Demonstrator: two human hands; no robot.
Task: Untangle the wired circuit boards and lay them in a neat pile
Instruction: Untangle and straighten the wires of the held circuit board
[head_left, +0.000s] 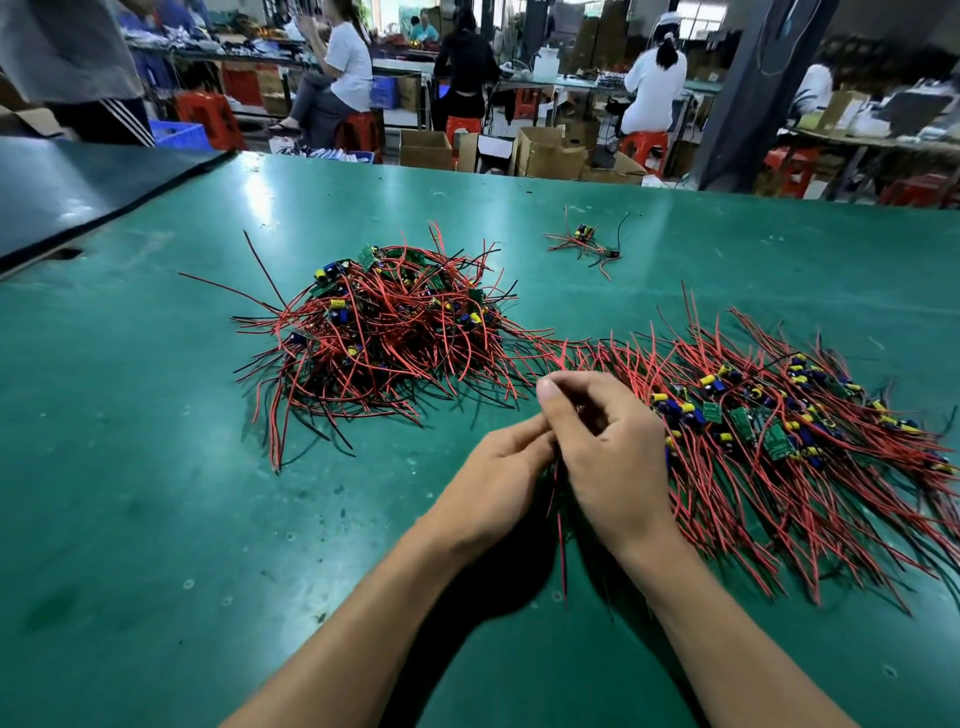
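Green matting covers the tabletop (156, 493) of a busy workshop. The job looks roughly half done: a tangled heap (374, 338) of wired circuit boards sits left of centre, while a combed-out pile (779, 431) spreads at the right, its boards roughly in a row. A small cluster (582, 241) lies apart, farther back. The left hand (498, 478) and right hand (608, 452) meet with fingers curled, pinching red wires (562, 551) that dangle below. Any board they hold is hidden behind the right hand, and the pile's right end is cut off.
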